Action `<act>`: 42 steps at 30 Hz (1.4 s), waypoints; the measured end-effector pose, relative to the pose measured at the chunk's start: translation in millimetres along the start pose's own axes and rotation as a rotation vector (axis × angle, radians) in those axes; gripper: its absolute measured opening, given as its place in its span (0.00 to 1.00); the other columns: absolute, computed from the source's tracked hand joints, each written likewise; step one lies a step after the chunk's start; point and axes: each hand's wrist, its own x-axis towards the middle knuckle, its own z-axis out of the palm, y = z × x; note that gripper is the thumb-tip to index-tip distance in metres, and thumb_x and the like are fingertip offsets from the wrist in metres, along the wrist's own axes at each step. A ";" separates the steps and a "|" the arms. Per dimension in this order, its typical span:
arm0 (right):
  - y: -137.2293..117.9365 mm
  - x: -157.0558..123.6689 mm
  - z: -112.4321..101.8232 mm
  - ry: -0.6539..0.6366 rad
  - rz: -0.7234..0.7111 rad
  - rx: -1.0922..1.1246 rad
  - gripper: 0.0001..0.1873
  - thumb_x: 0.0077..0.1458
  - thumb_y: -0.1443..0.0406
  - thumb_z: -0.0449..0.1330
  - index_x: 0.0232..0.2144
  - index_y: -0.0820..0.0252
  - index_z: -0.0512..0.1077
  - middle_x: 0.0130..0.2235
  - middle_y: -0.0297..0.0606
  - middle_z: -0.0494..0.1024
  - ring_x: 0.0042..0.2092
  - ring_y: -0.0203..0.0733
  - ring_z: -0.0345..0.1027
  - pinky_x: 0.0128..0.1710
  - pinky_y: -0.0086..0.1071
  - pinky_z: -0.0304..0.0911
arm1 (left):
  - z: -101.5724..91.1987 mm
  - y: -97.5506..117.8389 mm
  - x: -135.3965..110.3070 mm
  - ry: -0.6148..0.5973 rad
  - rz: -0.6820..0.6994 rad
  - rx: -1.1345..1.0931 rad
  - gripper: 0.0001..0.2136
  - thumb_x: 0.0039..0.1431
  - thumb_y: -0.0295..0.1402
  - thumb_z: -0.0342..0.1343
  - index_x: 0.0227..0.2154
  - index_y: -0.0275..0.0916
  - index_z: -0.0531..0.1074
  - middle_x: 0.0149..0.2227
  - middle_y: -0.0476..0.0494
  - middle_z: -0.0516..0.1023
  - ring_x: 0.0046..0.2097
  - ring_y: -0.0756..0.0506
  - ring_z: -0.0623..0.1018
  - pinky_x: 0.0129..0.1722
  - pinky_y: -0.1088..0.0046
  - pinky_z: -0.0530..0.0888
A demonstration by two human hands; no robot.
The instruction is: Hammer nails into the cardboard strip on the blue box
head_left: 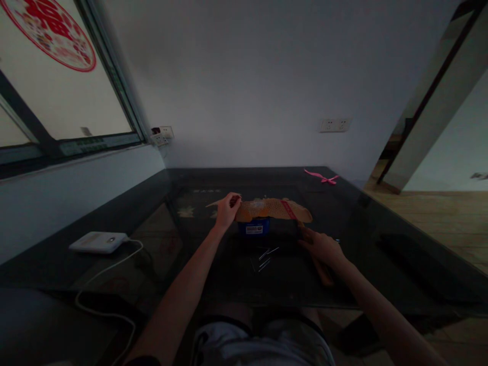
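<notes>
Inside the right hand (321, 246), straight wooden handle (323, 272)

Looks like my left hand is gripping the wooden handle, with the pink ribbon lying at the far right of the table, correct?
Not quite: your right hand grips the wooden handle, as the head view shows. The pink ribbon does lie at the far right of the table.

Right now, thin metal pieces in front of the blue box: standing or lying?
Lying: the thin metal pieces stretch lengthwise across the dark tabletop. Too small to tell whether they're pointed.
</notes>
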 end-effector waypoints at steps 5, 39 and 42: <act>-1.2 -1.3 -2.2 0.004 -0.006 0.006 0.29 0.57 0.52 0.48 0.60 0.48 0.57 0.41 0.47 0.78 0.42 0.55 0.73 0.37 0.39 0.62 | 0.1 -2.6 -1.2 0.006 0.015 0.006 0.04 0.56 0.30 0.52 0.34 0.37 0.69 0.32 0.46 0.76 0.34 0.49 0.76 0.37 0.72 0.73; 3.8 2.5 1.8 -0.004 -0.009 0.002 0.32 0.56 0.49 0.49 0.61 0.48 0.55 0.41 0.47 0.77 0.42 0.55 0.73 0.36 0.40 0.62 | -1.4 0.7 -3.2 -0.014 0.046 0.030 0.04 0.57 0.29 0.51 0.35 0.38 0.69 0.33 0.46 0.76 0.36 0.49 0.76 0.38 0.73 0.73; 3.3 1.6 1.1 -0.001 -0.013 0.006 0.31 0.56 0.50 0.49 0.61 0.47 0.55 0.41 0.47 0.77 0.42 0.55 0.73 0.36 0.40 0.62 | -1.1 -1.0 -3.2 -0.032 0.041 0.040 0.04 0.57 0.29 0.51 0.35 0.38 0.70 0.33 0.46 0.76 0.35 0.49 0.77 0.38 0.73 0.73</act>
